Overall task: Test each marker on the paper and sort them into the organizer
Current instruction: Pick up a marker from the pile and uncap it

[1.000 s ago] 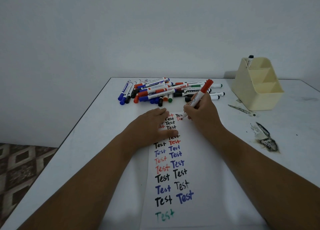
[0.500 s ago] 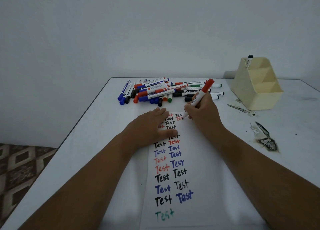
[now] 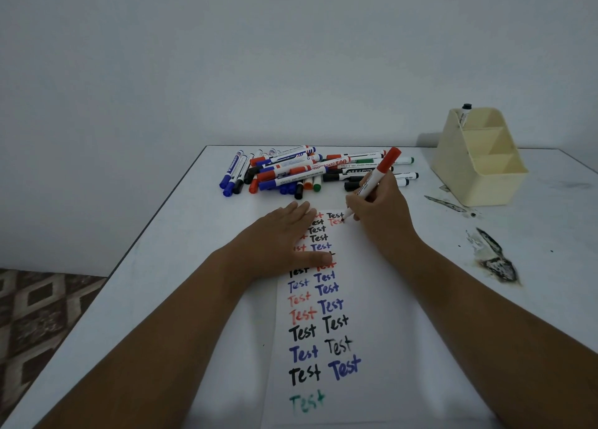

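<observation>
- Progress is judged to be partial: the paper (image 3: pixel 372 299) is already filled with two columns of the word "Test" in black, blue, red and green, yet only one marker (image 3: pixel 463 115) is seen standing in the organizer (image 3: pixel 479 169), in its rear compartment.
- Testing is under way: a red marker (image 3: pixel 372 185) is pinched in the right hand (image 3: pixel 378 215), its tip set on the top of the paper beside a faint red "Test" just under a black one.
- The paper is held flat by the left hand (image 3: pixel 278 237), which is pressed palm down on it with the fingers straight and close together and the thumb stretched out to the side.
- Much is judged to be left: a pile of markers (image 3: pixel 307 169) lies at the far edge of the table (image 3: pixel 161 283), well apart from the organizer, and whether these were tested cannot be told.
- The held marker is seen as a white barrel with dark print and a red end raised toward the pile; it is tilted, tip down toward the sheet.
- The organizer is a cream plastic box with three stepped compartments, standing at the far right of the table; the two front compartments appear empty.
</observation>
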Action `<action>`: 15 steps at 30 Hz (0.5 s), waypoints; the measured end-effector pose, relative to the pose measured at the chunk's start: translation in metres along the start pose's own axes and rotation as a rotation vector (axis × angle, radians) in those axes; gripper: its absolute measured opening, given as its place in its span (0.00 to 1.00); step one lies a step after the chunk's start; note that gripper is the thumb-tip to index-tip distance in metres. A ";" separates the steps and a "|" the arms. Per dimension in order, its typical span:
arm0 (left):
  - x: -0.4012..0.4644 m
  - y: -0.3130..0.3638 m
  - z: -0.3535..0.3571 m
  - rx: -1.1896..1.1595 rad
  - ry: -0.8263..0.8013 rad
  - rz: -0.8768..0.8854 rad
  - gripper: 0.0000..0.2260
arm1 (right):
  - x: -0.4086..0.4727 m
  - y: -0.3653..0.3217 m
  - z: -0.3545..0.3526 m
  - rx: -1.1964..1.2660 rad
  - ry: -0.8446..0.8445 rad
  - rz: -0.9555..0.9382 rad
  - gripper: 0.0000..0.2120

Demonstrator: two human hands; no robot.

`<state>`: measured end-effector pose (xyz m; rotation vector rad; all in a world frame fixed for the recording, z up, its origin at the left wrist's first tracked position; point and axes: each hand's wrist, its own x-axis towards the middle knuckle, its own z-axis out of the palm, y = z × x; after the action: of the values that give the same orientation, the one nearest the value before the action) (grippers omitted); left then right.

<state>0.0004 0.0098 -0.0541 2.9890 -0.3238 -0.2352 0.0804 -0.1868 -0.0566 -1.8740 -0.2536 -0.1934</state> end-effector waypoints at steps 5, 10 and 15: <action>0.000 0.001 0.000 0.010 -0.004 -0.004 0.47 | -0.001 -0.001 0.001 -0.005 0.023 0.004 0.14; -0.001 0.002 0.000 -0.008 0.017 -0.014 0.48 | -0.003 -0.004 -0.002 0.089 0.038 -0.027 0.14; -0.009 0.008 -0.001 -0.223 0.125 -0.063 0.51 | 0.001 -0.004 -0.012 -0.301 -0.019 -0.300 0.11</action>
<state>-0.0095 0.0044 -0.0505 2.7793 -0.1774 -0.0826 0.0799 -0.1972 -0.0485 -2.1300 -0.5446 -0.4384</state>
